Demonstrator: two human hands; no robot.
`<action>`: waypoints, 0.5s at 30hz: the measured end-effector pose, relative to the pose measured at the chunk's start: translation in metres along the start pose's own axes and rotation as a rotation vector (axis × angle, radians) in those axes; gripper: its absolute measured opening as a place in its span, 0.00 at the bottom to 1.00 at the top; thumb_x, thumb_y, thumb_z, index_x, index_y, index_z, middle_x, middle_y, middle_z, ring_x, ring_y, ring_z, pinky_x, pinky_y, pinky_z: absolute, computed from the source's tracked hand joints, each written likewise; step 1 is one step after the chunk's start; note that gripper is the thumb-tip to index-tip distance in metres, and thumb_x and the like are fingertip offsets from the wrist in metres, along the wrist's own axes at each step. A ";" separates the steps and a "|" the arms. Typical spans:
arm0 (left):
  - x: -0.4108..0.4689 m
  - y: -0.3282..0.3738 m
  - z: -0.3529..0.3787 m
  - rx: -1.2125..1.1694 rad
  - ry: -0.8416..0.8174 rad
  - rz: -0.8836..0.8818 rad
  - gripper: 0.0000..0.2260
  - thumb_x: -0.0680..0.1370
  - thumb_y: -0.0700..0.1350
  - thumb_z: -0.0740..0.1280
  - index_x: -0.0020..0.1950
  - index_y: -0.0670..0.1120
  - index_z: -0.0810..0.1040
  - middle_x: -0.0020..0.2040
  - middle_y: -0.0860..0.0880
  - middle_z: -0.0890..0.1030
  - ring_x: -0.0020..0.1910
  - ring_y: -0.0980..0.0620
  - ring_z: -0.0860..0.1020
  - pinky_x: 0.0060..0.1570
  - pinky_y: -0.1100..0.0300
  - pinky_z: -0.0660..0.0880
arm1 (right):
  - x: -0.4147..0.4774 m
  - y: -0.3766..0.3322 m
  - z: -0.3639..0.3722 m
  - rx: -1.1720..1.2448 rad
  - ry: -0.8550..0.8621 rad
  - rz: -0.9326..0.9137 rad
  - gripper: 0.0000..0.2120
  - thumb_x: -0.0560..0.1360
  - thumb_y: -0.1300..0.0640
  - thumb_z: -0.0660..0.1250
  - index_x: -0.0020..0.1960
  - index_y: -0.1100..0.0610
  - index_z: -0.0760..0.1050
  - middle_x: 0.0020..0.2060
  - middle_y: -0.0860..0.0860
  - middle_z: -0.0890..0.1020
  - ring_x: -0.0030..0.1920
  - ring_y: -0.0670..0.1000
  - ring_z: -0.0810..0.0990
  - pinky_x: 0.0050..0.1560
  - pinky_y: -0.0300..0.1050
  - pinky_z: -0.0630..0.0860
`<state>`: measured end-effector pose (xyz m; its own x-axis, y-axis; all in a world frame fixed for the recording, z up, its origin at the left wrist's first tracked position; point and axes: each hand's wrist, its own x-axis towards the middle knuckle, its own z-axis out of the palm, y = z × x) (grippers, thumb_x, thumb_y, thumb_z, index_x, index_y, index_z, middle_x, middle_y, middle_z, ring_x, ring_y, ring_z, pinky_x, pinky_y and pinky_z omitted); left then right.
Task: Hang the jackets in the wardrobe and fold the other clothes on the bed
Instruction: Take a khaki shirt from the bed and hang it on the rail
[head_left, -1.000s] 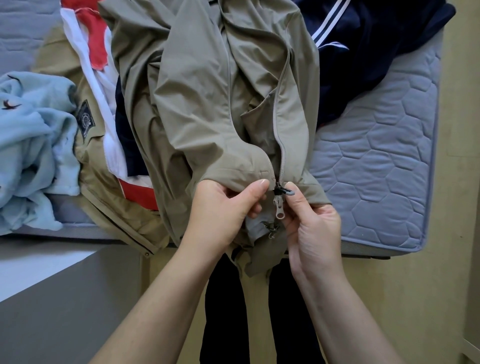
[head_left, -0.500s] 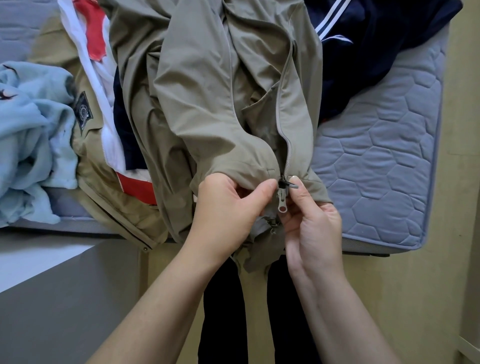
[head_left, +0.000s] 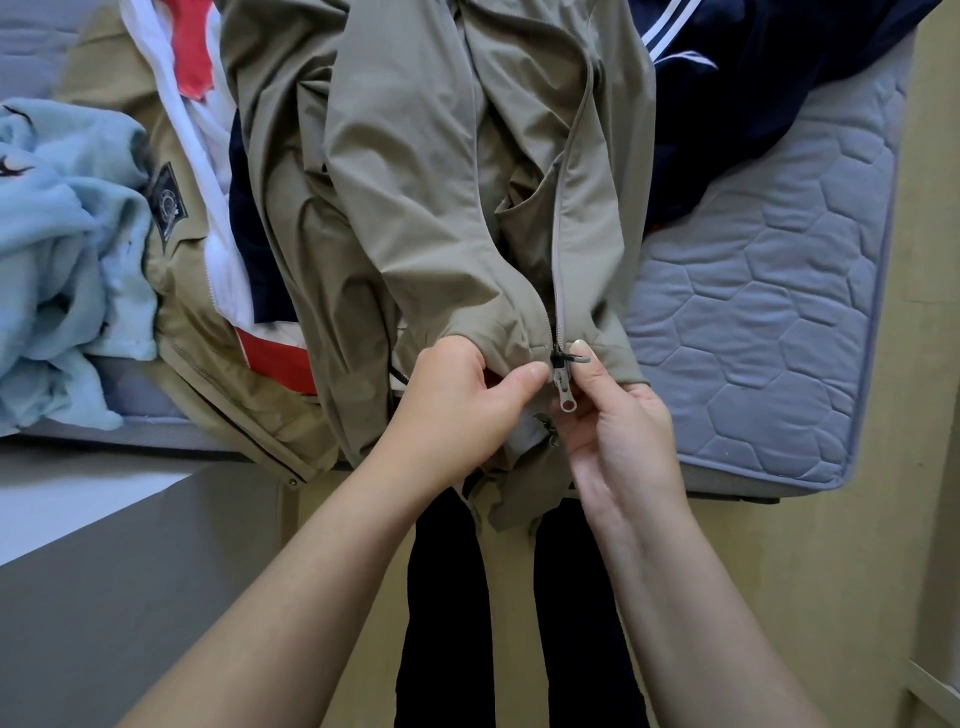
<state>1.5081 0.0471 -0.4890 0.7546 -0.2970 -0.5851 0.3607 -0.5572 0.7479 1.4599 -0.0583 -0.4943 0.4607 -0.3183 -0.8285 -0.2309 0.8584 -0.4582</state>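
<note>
A khaki jacket (head_left: 415, 171) lies over the near edge of the bed (head_left: 769, 332), its hem hanging off the mattress. My left hand (head_left: 457, 405) pinches the hem on the left side of the zip. My right hand (head_left: 618, 426) pinches the right side by the grey zipper slider (head_left: 563, 382), whose pull tab hangs down between my thumbs. Above the slider the zip stands apart.
A light blue garment (head_left: 57, 244) is heaped at the left. A tan jacket with a dark badge (head_left: 176, 270) and a white, red and navy garment (head_left: 208, 171) lie beside the khaki one. A navy striped garment (head_left: 743, 78) is at the top right. A grey surface (head_left: 104, 597) stands at the lower left.
The slider and both hands have crept slightly up the zip at the hem. The clothes on the bed have not moved.
</note>
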 end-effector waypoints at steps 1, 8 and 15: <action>0.001 -0.001 0.000 -0.012 -0.003 -0.027 0.14 0.76 0.45 0.68 0.30 0.49 0.73 0.21 0.54 0.72 0.21 0.56 0.68 0.29 0.62 0.65 | 0.000 -0.002 -0.001 -0.058 -0.005 0.034 0.08 0.76 0.64 0.65 0.38 0.60 0.78 0.30 0.52 0.81 0.29 0.46 0.79 0.29 0.37 0.77; 0.001 0.003 -0.009 0.095 0.017 -0.051 0.18 0.77 0.48 0.66 0.36 0.35 0.73 0.28 0.43 0.75 0.26 0.50 0.70 0.32 0.51 0.72 | -0.005 -0.023 -0.023 -0.979 -0.130 -0.091 0.13 0.76 0.51 0.66 0.36 0.57 0.76 0.25 0.50 0.77 0.23 0.46 0.72 0.23 0.36 0.68; -0.004 0.007 -0.013 0.227 -0.029 -0.016 0.19 0.78 0.49 0.63 0.42 0.32 0.73 0.37 0.34 0.78 0.38 0.37 0.76 0.43 0.43 0.73 | -0.002 -0.041 -0.012 -1.373 -0.400 -0.921 0.03 0.72 0.60 0.73 0.45 0.57 0.82 0.35 0.46 0.80 0.35 0.42 0.75 0.39 0.33 0.70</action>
<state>1.5147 0.0543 -0.4777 0.7325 -0.3069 -0.6076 0.2374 -0.7214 0.6505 1.4577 -0.0978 -0.4775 0.9767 -0.1773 -0.1207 -0.2012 -0.5614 -0.8027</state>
